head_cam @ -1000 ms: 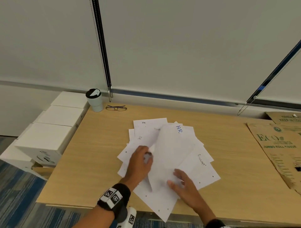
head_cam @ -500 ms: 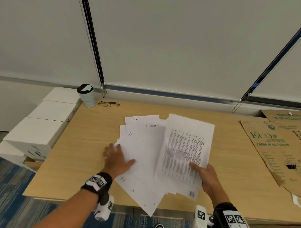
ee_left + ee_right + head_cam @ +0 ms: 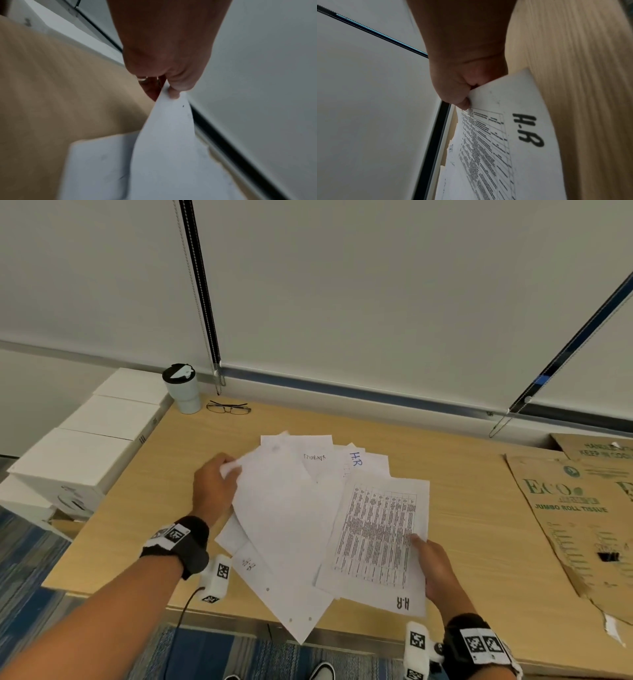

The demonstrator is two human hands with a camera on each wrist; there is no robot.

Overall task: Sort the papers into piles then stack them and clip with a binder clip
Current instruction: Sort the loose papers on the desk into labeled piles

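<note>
- The right hand [image 3: 434,568] pinches the printed sheet marked "H.R" [image 3: 378,542] by its right edge, thumb on top. Held at one edge only, the sheet sags, as the right wrist view shows, and a quick move could crease it or let it slide out.
- The left hand [image 3: 214,486] pinches the far left corner of a blank sheet [image 3: 284,508] and lifts it off the fanned papers [image 3: 308,453] in the middle of the desk [image 3: 137,508]. A hard pull on one corner could tear it or drag the sheets beneath out of order.
- One long sheet [image 3: 298,611] hangs over the near edge of the desk. Any tug on the fan could tip it to the floor.
- Some labels are faint or upside down, such as the blue "H.R" sheet [image 3: 356,460] at the far side, so I judge a sheet could land in the wrong pile.
- The binder clip [image 3: 608,556] lies far right on the cardboard [image 3: 565,508], well apart from the papers. Reaching for it one-handed may let a loose stack spread.
</note>
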